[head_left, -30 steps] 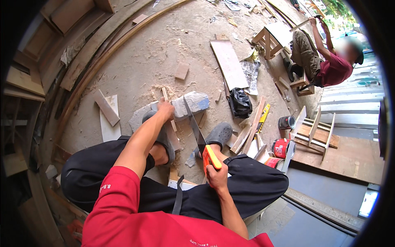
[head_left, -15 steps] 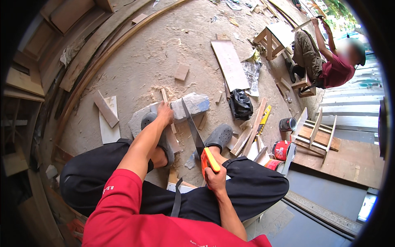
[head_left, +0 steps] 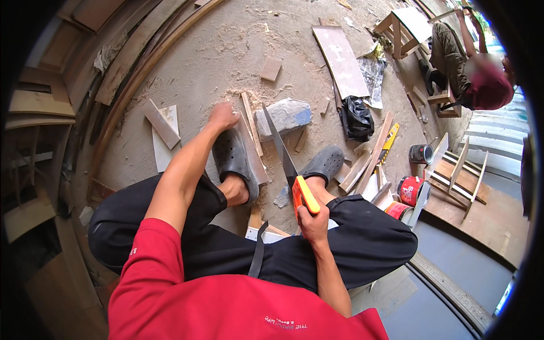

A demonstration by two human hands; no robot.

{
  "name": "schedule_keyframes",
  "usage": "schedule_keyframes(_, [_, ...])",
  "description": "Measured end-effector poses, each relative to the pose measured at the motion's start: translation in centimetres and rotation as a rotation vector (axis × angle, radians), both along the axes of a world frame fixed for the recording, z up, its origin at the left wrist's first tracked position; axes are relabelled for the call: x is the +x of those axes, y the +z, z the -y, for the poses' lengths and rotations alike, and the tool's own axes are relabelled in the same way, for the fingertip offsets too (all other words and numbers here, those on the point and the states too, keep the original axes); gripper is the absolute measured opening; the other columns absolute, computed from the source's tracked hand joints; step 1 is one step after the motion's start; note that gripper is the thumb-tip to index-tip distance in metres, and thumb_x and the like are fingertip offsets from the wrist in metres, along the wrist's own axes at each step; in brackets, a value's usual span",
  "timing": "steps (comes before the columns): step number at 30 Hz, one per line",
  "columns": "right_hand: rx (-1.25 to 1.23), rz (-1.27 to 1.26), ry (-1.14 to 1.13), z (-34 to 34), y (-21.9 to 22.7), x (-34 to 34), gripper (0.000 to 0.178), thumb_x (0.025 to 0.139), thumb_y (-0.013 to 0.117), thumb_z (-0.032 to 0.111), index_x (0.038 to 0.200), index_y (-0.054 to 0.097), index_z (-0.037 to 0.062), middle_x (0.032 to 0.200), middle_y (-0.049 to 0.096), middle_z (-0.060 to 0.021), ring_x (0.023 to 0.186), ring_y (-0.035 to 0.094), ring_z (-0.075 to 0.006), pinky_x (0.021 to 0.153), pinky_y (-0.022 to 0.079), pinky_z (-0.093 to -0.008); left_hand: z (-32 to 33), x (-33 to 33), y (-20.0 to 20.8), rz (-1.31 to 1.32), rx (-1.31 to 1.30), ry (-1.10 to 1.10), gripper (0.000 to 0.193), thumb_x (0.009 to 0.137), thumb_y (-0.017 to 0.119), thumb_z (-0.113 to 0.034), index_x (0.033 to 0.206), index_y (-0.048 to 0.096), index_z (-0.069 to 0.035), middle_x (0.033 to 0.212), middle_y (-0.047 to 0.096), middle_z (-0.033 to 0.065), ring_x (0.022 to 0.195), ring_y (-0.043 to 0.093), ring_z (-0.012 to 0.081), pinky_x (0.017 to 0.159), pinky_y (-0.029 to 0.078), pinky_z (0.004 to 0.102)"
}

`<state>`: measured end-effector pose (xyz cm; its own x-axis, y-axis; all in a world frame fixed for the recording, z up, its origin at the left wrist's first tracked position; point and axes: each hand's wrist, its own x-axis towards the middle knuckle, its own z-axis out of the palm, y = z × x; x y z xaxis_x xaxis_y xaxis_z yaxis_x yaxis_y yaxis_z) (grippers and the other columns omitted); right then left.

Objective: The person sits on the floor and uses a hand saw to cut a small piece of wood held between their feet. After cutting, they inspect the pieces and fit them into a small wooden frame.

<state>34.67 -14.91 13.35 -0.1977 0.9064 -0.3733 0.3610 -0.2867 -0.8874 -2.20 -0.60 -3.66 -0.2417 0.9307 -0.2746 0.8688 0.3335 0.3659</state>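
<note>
Right hand (head_left: 313,222) gripped the saw (head_left: 287,161), blade jutting ahead of the fingers. Left hand (head_left: 224,117) curled near the board (head_left: 256,165), whether gripping, could not tell; board ran back from those fingers beside the left shoe (head_left: 231,154). Judged risk: a leftward blade swing, from a loose wrist, could catch that shoe

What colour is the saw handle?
The saw handle is orange and yellow; the head view shows it best.

Dusty floor (head_left: 198,73), scattered sawdust (head_left: 252,93), small wood offcut (head_left: 271,69), long pale board (head_left: 340,62), stone block (head_left: 292,116), black plastic bag (head_left: 356,119)
</note>
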Motion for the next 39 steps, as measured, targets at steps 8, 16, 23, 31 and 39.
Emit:
schedule_keyframes(8, [-0.063,-0.015,0.032,-0.4,0.2,-0.3,0.042,0.081,0.059,0.006,0.122,0.059,-0.0053,0.099,0.069,-0.0156,0.093,0.066,-0.0197,0.085,0.049,-0.0292,0.9,-0.6,0.4,0.092,-0.183,-0.103,0.072,0.066,0.079,-0.049,0.113,0.064,0.005,0.109,0.065,0.0279,0.104,0.062,0.0403,0.091,0.050,0.0427])
schedule_keyframes(16, [-0.047,-0.003,0.069,-1.0,0.4,-2.5,0.047,0.081,0.058,0.008,0.127,0.058,-0.0021,0.101,0.069,-0.0183,0.095,0.067,-0.0191,0.085,0.049,-0.0292,0.6,3.1,3.4,-0.032,-0.361,0.065,0.061,0.073,0.075,-0.040,0.120,0.061,-0.003,0.120,0.062,0.0209,0.112,0.060,0.0386,0.093,0.050,0.0455])
schedule_keyframes(23, [-0.148,-0.044,0.053,0.4,1.3,-2.9,0.049,0.080,0.058,0.009,0.128,0.058,0.0000,0.089,0.069,-0.0160,0.080,0.064,-0.0132,0.075,0.050,-0.0283,2.7,5.0,3.5,-0.031,-0.245,0.312,0.070,0.075,0.075,-0.040,0.135,0.051,-0.012,0.121,0.063,0.0181,0.111,0.061,0.0362,0.094,0.048,0.0450])
schedule_keyframes(31, [-0.456,-0.297,-0.116,-1.6,-0.5,-2.7,0.019,0.082,0.053,0.002,0.063,0.050,0.0003,0.051,0.045,-0.0014,0.039,0.042,-0.0101,0.038,0.034,-0.0269,2.6,4.5,2.7,0.027,-0.212,0.362,0.062,0.074,0.076,-0.038,0.127,0.059,-0.012,0.117,0.066,0.0167,0.109,0.062,0.0349,0.092,0.050,0.0433])
schedule_keyframes(39, [-0.548,-0.292,-0.127,-4.7,0.3,-1.3,0.019,0.081,0.051,0.000,0.064,0.045,0.0020,0.051,0.041,-0.0007,0.038,0.038,-0.0106,0.037,0.032,-0.0276,1.9,4.4,2.6,0.099,-0.253,0.451,0.064,0.072,0.078,-0.036,0.132,0.058,-0.022,0.121,0.065,0.0141,0.113,0.061,0.0319,0.096,0.048,0.0413])
